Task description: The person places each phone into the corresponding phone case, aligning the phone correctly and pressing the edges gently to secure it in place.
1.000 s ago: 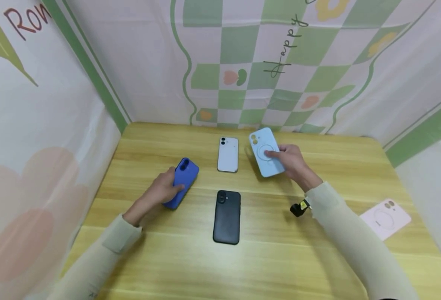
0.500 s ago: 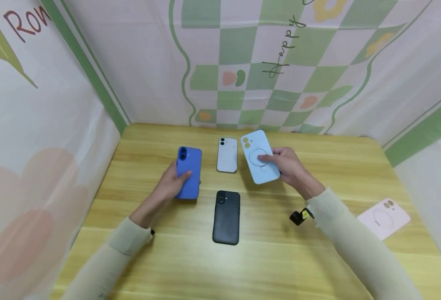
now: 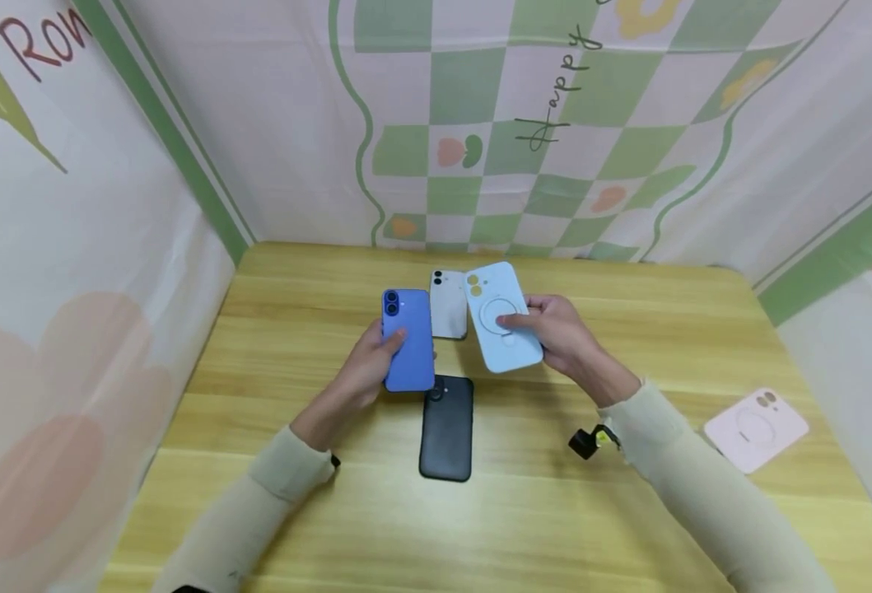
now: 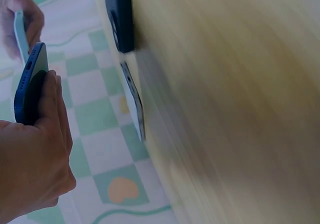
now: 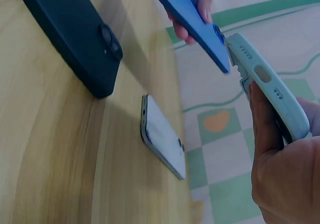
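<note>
Two things are lifted off the table (image 3: 628, 511): our left hand (image 3: 365, 371) grips the blue phone (image 3: 408, 339), fingers curled round its edges, and our right hand (image 3: 557, 336) holds the light blue case (image 3: 501, 317), fingers wrapped behind it and thumb on its ringed back. We hold both above the table's middle, close side by side, backs up. Under them lie a white phone (image 3: 447, 304) and a black phone (image 3: 446, 428). A pink case (image 3: 756, 428) rests well apart at the right edge
</note>
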Tool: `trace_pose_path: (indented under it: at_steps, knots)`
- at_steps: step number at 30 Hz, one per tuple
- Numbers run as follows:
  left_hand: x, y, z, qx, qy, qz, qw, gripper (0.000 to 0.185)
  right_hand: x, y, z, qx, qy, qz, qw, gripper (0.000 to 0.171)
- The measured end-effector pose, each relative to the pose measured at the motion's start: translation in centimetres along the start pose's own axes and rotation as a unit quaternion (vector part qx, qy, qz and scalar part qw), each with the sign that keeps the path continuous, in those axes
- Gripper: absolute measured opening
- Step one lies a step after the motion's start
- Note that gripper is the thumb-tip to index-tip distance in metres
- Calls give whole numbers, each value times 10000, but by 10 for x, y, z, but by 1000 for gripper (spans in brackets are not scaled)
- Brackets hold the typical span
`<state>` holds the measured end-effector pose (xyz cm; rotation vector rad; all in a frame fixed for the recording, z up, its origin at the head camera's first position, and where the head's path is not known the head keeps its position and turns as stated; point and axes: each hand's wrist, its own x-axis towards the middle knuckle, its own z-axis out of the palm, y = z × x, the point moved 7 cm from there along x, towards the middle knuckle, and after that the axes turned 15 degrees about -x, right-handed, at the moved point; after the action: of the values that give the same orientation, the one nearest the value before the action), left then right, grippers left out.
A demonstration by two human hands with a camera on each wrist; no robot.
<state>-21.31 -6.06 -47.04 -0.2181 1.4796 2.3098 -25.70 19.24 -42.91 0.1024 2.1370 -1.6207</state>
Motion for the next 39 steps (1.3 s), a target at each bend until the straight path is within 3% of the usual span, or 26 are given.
trace_pose_path:
  at_steps: [7, 15, 20, 26, 30, 39]
  knots:
    - [4, -10, 26, -487, -272, -103, 9984, 52, -9, -2, 8, 186, -112, -136, 9997, 49]
    - [6, -20, 42, -715, -454, -355, 9958, 55, -18, -5, 20, 432, -342, -239, 9982, 36]
    - [4, -25, 50, -1203, -589, -564, 9894, 55, -20, -4, 26, 489, -406, -192, 9978, 33]
    - [-2, -24, 60, -1710, -970, -498, 9792, 57, -23, -2, 33, 467, -315, -13, 9984, 32]
    - [-5, -24, 64, -1736, -1110, -526, 9771, 58, -25, -1, 40, 406, -337, 29, 9986, 36]
    - [-7, -26, 67, -1649, -1059, -644, 9785, 62, -27, 0, 51, 358, -326, -9, 9988, 34]
